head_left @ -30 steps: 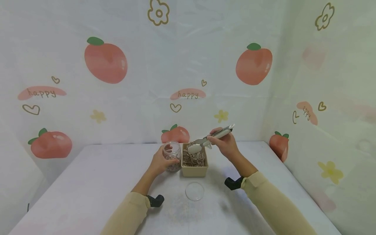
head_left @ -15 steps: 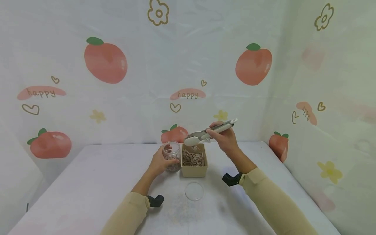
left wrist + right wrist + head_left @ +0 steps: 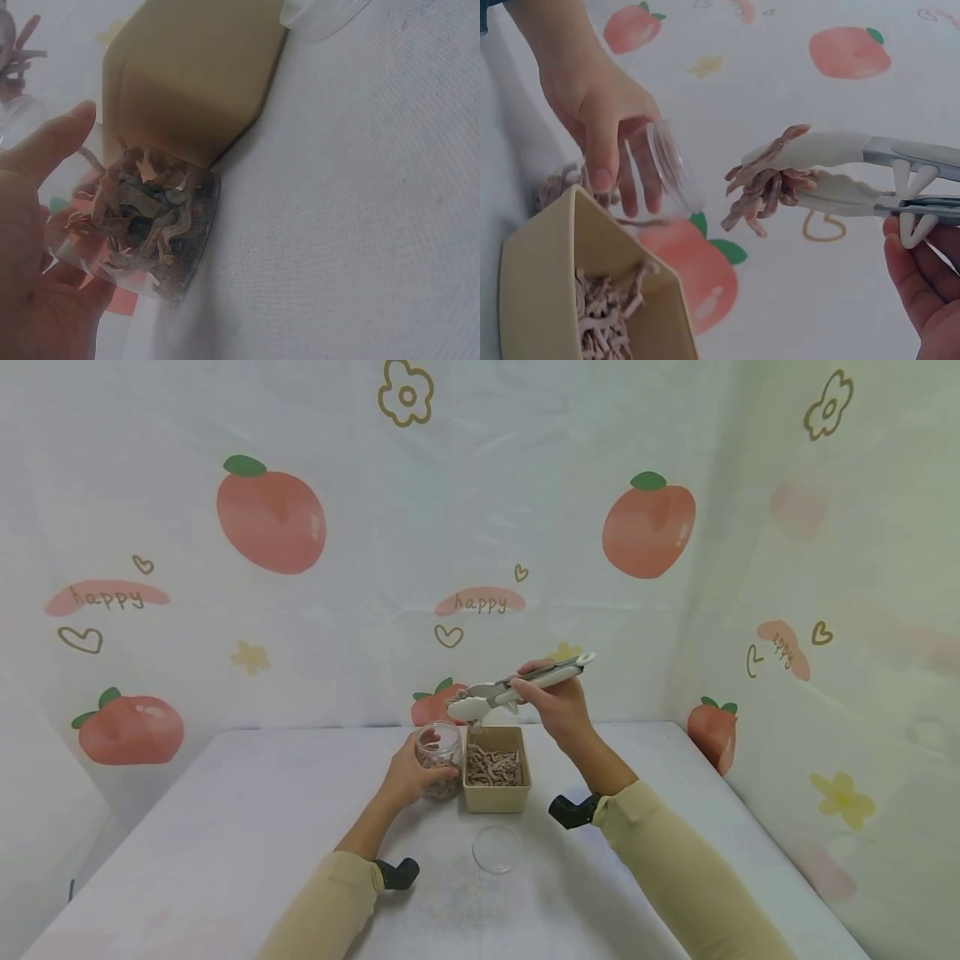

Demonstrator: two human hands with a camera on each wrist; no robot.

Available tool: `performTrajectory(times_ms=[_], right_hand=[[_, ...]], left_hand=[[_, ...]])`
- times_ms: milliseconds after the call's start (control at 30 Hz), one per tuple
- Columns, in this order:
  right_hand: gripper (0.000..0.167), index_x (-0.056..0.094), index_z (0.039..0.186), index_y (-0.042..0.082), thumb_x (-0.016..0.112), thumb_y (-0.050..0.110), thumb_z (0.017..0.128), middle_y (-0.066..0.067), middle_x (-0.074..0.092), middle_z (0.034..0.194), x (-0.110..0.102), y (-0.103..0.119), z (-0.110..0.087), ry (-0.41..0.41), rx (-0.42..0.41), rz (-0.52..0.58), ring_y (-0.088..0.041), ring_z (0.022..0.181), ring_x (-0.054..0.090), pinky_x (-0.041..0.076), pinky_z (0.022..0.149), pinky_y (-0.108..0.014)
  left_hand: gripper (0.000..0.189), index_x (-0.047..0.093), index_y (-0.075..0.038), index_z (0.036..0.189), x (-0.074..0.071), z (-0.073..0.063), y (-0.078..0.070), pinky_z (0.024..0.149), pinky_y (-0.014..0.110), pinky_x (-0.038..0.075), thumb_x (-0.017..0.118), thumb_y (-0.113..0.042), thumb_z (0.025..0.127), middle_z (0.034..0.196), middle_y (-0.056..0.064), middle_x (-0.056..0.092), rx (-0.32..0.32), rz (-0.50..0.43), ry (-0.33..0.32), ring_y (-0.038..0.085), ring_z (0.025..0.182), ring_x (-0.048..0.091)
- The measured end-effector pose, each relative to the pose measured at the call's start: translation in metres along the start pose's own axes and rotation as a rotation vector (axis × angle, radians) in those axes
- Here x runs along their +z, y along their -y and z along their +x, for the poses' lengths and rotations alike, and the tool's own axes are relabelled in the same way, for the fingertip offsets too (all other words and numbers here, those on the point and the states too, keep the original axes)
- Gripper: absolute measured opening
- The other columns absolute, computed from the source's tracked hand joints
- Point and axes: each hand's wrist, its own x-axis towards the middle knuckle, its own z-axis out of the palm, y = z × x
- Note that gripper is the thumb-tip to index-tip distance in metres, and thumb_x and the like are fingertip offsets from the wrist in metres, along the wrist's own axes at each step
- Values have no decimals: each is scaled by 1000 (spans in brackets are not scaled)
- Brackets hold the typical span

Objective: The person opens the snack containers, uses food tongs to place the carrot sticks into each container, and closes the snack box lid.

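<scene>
My left hand (image 3: 407,775) grips a clear jar (image 3: 154,225) partly filled with brownish dried strips, its fingers and thumb round the side. The jar stands upright on the table with its mouth uncovered. In my right hand (image 3: 557,702) is a pair of white and metal kitchen tongs (image 3: 517,687), held tilted. Between the tong tips a clump of dried strips (image 3: 765,187) is pinched, raised above the jar's right side. Touching or very close to the jar stands a beige box (image 3: 497,799) with more strips inside.
A round clear lid (image 3: 496,850) lies flat on the white table (image 3: 262,827) in front of the box. Behind the table hangs a pale backdrop (image 3: 360,635) printed with peaches. Black mounts (image 3: 573,812) sit on both wrists.
The tongs have risen out of the beige box with a clump of strips and moved left toward the jar. My left hand and the jar have stayed put.
</scene>
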Motion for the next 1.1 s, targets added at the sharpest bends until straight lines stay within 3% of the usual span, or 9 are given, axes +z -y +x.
performTrajectory(times_ms=[133,533,933,1100], right_hand=[[22,58,104,-16,66,-3,88,-1,64,81,11,15,-2,13,-26,14,-13,70,61,53,71,-29],[24,56,105,-19,66,-4,88,2,65,78,34,5,-3,-11,21,142,-12,67,60,53,70,-29],[23,60,107,-10,67,2,90,-4,67,87,39,-38,-3,-48,95,149,-12,73,61,54,71,-28],[22,61,105,-9,68,3,89,-6,68,88,38,-44,-6,-65,67,131,-13,74,63,56,73,-39]], left_hand=[[88,40,-7,141,1,-1,-1,104,50,37,89,-27,70,135,12,53,6,5,-14,31,127,46],[90,39,-7,142,1,-1,0,103,51,38,88,-30,71,137,11,52,-14,7,-7,31,128,46],[93,38,-9,143,-1,0,0,102,53,38,88,-39,69,136,12,52,-46,13,6,31,128,45],[87,41,-8,140,-1,0,-1,106,52,35,88,-33,71,133,11,54,-37,34,-4,32,129,45]])
